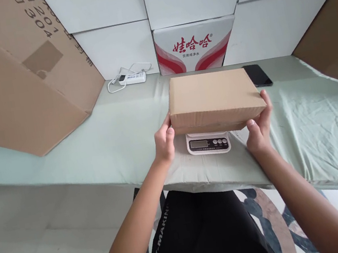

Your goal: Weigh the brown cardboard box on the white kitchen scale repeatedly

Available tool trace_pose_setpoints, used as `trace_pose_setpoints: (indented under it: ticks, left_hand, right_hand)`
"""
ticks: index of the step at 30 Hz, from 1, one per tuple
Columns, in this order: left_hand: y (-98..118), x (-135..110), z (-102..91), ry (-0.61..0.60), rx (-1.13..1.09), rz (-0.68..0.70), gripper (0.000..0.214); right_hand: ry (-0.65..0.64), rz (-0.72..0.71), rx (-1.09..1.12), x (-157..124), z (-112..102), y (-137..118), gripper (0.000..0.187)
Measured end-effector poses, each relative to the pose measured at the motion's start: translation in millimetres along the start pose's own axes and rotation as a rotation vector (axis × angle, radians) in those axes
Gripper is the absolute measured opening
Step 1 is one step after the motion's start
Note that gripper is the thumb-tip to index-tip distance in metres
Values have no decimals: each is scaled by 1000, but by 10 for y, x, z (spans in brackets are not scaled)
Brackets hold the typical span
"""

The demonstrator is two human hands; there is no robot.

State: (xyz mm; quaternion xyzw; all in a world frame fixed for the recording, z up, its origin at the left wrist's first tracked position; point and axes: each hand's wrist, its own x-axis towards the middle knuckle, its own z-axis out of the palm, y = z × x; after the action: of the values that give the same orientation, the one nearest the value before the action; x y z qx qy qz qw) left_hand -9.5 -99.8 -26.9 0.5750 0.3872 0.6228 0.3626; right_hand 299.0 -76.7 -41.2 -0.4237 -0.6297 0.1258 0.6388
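A closed brown cardboard box (212,93) is between my two hands, over a white digital kitchen scale (208,143). My left hand (164,142) grips the box's left end, thumb near the front corner. At the right end, my right hand (260,126) holds it with the thumb at the lower front edge and fingers up the side. The box hides the scale's platform, so I cannot tell whether it rests there. The scale's grey display and round buttons face me; no reading can be made out.
Behind the box's right corner lies a black phone (257,75). A white power strip (132,78) with a coiled cord sits at the back left. Large cardboard cartons stand at the left (19,82) and right (331,34). A white-and-red printed carton (196,46) stands against the back.
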Motion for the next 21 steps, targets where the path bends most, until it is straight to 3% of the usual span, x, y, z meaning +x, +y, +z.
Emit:
trace_pose_setpoints:
  ticks: [8,21]
  left_hand:
    - [18,21,0,-52,60,-18,91]
    - [-41,26,-18,-40,53,-7,87]
  right_hand:
    - [7,44,31,80,29,-60,97]
    - [18,93,22,105,23,-82,96]
